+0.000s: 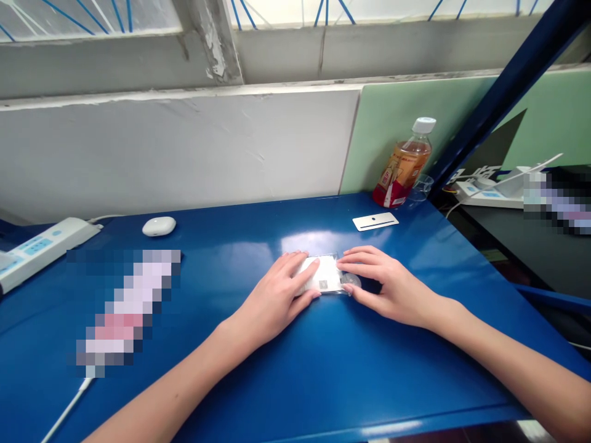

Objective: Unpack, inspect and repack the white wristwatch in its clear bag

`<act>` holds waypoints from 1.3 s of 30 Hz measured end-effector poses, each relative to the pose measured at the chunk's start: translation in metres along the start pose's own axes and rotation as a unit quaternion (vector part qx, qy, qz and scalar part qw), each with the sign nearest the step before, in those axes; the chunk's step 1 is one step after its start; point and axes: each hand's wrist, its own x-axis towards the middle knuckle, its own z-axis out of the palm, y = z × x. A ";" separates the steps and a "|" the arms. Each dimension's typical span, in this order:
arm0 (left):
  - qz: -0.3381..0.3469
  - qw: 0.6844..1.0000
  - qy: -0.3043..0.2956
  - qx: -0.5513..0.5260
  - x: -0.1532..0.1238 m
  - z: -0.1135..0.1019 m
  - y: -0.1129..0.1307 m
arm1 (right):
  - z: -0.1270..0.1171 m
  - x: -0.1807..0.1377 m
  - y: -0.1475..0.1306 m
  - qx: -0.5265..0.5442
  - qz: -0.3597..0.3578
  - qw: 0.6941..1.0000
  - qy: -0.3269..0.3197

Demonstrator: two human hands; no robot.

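Observation:
On the blue tabletop lies a flat clear plastic packet (329, 274) with a white insert and a small square code printed on it. My left hand (279, 286) lies over its left end, the index finger on top and the thumb along the near edge. From the right, my right hand (392, 283) grips the other end between thumb and curved fingers. Partly hidden between those fingers is a round greyish disc (351, 280); whether it sits in the packet or under it, I cannot tell.
A white card (375, 221) with a dark line lies beyond my right hand, near a drink bottle (404, 166). At left are a white earbud case (159, 226), a blurred-out phone (129, 307) on a white cable and a power strip (46, 249). A blue post (498, 92) rises at right.

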 end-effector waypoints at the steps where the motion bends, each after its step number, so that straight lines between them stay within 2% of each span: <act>1: 0.000 1.000 -0.001 0.000 0.000 0.000 0.000 | 0.000 0.000 0.000 -0.016 -0.008 1.000 -0.005; 8: 0.003 1.000 -0.011 0.013 0.001 0.000 0.001 | 0.000 -0.001 -0.004 -0.137 -0.075 0.987 -0.035; 16: 0.004 1.000 -0.012 0.022 0.001 0.001 0.001 | 0.009 -0.003 -0.013 -0.279 -0.143 0.948 -0.047; 29: -0.001 1.000 0.008 0.006 0.002 0.004 0.003 | 0.010 0.000 -0.015 -0.265 -0.148 0.951 -0.054; 35: -0.002 1.000 0.008 0.002 0.002 0.001 0.004 | 0.008 0.001 -0.013 -0.166 -0.076 0.983 -0.019; 39: -0.012 1.000 0.019 -0.010 0.003 0.001 0.004 | 0.006 0.001 -0.005 -0.102 -0.043 0.994 -0.004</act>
